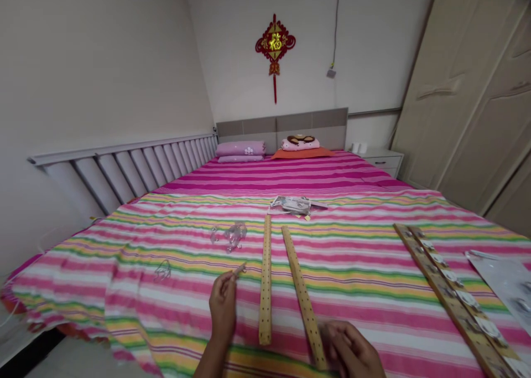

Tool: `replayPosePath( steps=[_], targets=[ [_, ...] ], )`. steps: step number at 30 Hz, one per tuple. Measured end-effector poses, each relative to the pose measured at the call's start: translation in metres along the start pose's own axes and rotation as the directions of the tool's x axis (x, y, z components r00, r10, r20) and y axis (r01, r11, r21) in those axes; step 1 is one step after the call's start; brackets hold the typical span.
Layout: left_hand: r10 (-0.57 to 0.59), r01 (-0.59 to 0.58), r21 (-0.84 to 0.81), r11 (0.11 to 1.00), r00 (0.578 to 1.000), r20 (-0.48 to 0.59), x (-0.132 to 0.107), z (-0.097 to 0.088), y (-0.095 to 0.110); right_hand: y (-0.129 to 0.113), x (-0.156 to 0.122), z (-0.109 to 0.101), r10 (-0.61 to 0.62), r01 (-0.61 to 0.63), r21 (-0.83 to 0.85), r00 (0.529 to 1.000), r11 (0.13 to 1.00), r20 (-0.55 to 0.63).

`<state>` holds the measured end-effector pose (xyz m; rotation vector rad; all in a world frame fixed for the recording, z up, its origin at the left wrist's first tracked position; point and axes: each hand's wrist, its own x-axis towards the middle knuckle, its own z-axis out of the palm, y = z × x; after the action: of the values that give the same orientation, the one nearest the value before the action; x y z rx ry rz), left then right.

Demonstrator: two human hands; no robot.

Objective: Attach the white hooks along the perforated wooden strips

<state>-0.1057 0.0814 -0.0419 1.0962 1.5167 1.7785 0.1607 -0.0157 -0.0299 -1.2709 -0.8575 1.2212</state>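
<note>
Two long wooden strips with rows of holes lie side by side on the striped bed cover: one strip lies straight, the other strip angles to the right. My left hand is just left of the straight strip, fingers pinched on a small wooden peg. My right hand rests at the near end of the angled strip, fingers curled against it. Clear plastic pieces lie beyond my left hand.
A wooden strip fitted with several round metal pieces lies at the right, beside a plastic bag. A packet with papers sits mid-bed. Pillows, a headboard, a nightstand and wardrobe doors stand beyond.
</note>
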Motion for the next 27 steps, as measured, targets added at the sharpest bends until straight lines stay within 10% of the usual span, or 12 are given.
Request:
replayPosePath(
  steps=[6,13,19,27],
  targets=[
    [0.144,-0.146,0.100,0.984,0.989,0.029,-0.016,-0.002,-0.012,-0.029,0.025,0.071,-0.203,0.276,-0.159,0.909,0.948,0.364],
    [0.250,-0.261,0.148,0.954,0.964,0.093,-0.016,-0.011,-0.021,0.002,0.067,0.147,-0.267,0.411,-0.158,0.793,0.898,0.548],
    [0.228,-0.238,0.117,0.964,0.969,0.098,-0.016,-0.015,-0.027,0.029,0.091,0.159,-0.241,0.407,-0.193,0.794,0.893,0.558],
    [-0.166,0.151,-0.200,0.968,0.984,-0.061,-0.008,-0.015,-0.015,0.039,0.091,0.158,-0.242,0.404,-0.204,0.807,0.892,0.538]
  ],
)
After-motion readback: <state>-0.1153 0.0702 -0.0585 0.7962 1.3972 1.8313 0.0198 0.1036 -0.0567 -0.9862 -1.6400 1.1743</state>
